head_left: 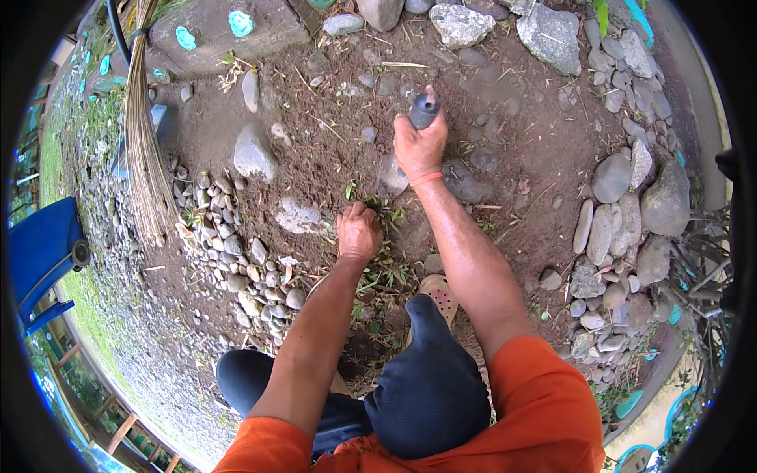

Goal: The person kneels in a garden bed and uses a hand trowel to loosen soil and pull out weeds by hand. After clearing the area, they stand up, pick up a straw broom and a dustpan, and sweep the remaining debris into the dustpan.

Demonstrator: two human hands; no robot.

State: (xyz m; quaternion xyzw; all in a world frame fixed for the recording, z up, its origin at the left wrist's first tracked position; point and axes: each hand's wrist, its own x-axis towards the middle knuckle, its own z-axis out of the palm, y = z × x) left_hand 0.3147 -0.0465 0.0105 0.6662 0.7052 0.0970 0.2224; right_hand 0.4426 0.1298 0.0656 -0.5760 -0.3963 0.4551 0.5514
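Observation:
My right hand [419, 148] is wrapped round the dark grey handle [424, 111] of a tool, held over the soil. A small pinkish tip shows at the handle's far end, and the tool's working part is hidden, so its kind cannot be told. Lower and to the left, my left hand [358, 232] is down at the ground with its fingers curled under. What it grips, if anything, is hidden. Small green weeds [395, 214] grow right beside it. A pale flat stone [300, 215] lies just left of that hand, and a partly buried stone [392, 175] sits near my right wrist.
Loose pebbles [230, 244] are heaped at the left, near a stick broom [147, 150]. A blue plastic object [46, 246] stands at the far left. Stacked stones [611, 236] border the soil on the right, and large rocks [461, 26] line the back. My shoe [439, 296] is close below.

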